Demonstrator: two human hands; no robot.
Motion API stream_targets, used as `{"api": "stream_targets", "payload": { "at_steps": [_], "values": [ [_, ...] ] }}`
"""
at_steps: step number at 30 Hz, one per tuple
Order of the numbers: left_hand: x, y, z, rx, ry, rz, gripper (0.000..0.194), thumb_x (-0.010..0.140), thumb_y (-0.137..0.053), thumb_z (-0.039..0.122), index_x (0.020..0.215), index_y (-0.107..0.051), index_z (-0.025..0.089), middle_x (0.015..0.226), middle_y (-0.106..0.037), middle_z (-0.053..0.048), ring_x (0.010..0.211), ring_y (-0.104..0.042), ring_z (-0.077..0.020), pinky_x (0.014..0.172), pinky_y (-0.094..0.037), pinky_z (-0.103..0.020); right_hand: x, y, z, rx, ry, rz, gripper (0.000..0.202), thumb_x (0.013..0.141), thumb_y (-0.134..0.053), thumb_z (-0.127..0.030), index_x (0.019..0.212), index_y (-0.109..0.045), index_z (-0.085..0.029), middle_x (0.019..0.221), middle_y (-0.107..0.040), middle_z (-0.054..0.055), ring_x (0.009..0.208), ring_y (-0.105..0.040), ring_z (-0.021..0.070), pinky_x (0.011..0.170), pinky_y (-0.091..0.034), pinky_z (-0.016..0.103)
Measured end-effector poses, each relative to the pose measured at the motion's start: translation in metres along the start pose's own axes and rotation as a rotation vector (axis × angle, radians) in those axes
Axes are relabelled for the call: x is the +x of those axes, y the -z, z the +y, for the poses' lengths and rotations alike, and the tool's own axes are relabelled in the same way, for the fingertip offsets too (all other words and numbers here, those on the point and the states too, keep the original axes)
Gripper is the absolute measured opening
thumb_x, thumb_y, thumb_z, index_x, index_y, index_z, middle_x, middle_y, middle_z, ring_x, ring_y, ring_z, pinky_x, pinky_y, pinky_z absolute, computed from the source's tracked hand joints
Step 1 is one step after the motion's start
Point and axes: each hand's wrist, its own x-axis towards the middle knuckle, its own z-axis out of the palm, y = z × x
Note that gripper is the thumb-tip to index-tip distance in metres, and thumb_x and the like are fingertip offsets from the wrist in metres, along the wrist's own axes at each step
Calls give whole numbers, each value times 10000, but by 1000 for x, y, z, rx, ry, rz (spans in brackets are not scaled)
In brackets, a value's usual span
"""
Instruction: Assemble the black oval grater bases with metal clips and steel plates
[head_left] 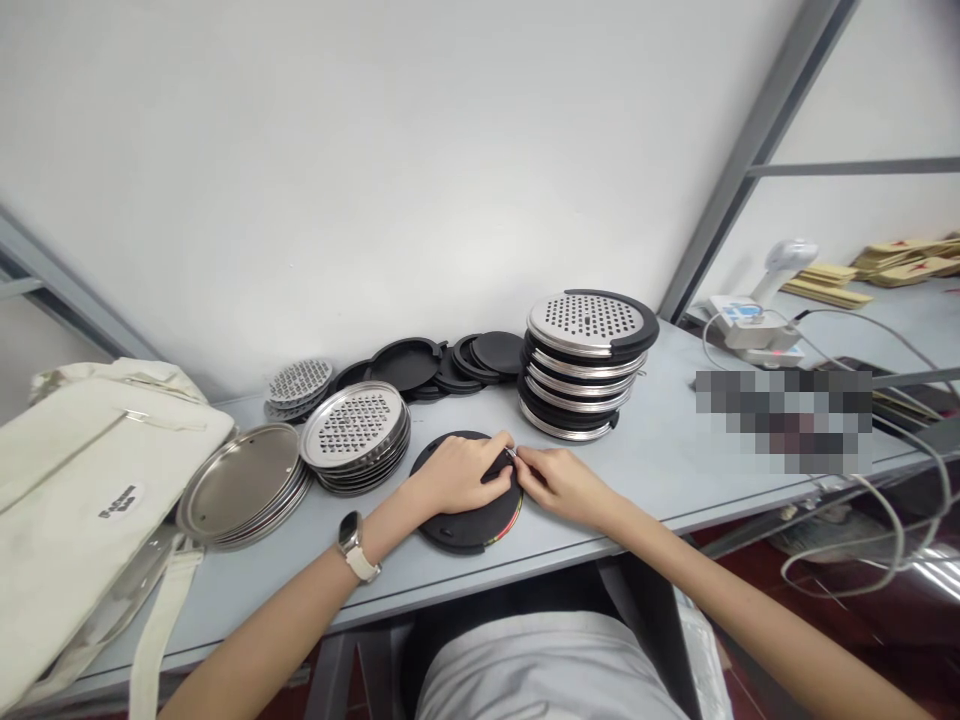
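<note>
A black round disc (pixel 457 528) lies on the table in front of me, a red and yellow strip showing along its right edge. My left hand (pixel 469 472) presses on top of it, fingers bent and gripping near its upper right rim. At that same rim my right hand (pixel 551 482) pinches a small silver metal piece (pixel 511 453), mostly hidden by the fingertips. Behind my right hand stands a tall stack of perforated metal grater discs (pixel 589 320) with black rims. Left of the black disc is a pile of metal grater plates (pixel 354 425).
Plain metal plates (pixel 244 480) are piled further left beside a cream bag (pixel 90 520). Black round covers (pixel 405 365) and small grater discs (pixel 298 385) lie along the wall. A white device with a cable (pixel 757 325) and yellow pieces (pixel 907 260) are at the right.
</note>
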Motion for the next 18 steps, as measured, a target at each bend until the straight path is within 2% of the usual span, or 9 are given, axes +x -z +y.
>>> {"api": "stream_targets", "payload": {
  "at_steps": [18],
  "values": [
    [-1, -2, -1, -2, -24, 8, 260, 891, -439, 332, 1106, -459, 187, 812, -684, -43, 749, -670, -249, 638, -457, -308, 0, 0, 0, 35, -11, 15, 246, 895, -410, -228, 662, -477, -182, 552, -477, -21, 473, -337, 95, 506, -246, 236]
  ]
}}
